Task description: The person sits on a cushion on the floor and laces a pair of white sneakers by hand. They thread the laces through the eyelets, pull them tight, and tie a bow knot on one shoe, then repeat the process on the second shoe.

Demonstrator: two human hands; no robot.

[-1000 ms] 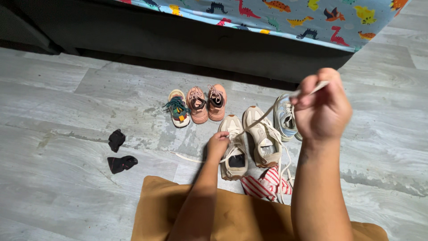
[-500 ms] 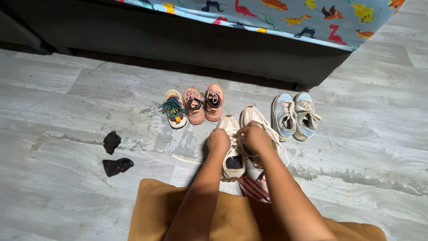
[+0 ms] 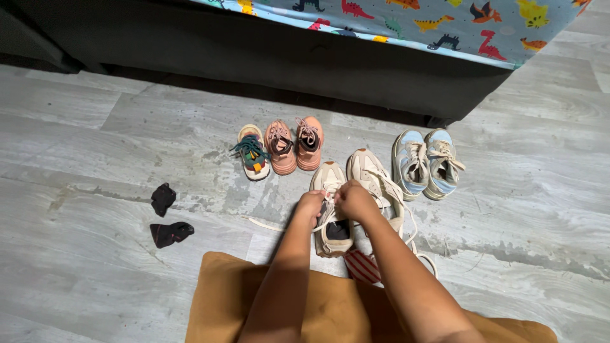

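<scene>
Nearest to the person lies a mustard-brown cloth [image 3: 330, 311] over the lap, and both bare forearms reach forward from it. Just beyond its edge a red and white striped fabric [image 3: 363, 267] lies on the grey wooden floor [image 3: 95, 267]. The left hand [image 3: 309, 206] and the right hand [image 3: 353, 199] meet over the left beige sneaker [image 3: 332, 219]; each grip is narrow, the fingers pinched on the white lace [image 3: 324, 223] of this shoe. The loose end of the lace trails to the left on the floor. The second beige sneaker [image 3: 375, 181] stands touching it on the right side, its own lace hanging loose. To the far left two small black socks [image 3: 166, 216] lie apart. Further away stand a small shoe with green laces [image 3: 253, 152], a pair of pink shoes [image 3: 295, 145] and a pair of light blue sneakers [image 3: 424, 162]. Behind them is a dark bed base [image 3: 254, 57] with a dinosaur-pattern sheet [image 3: 413, 22].
</scene>
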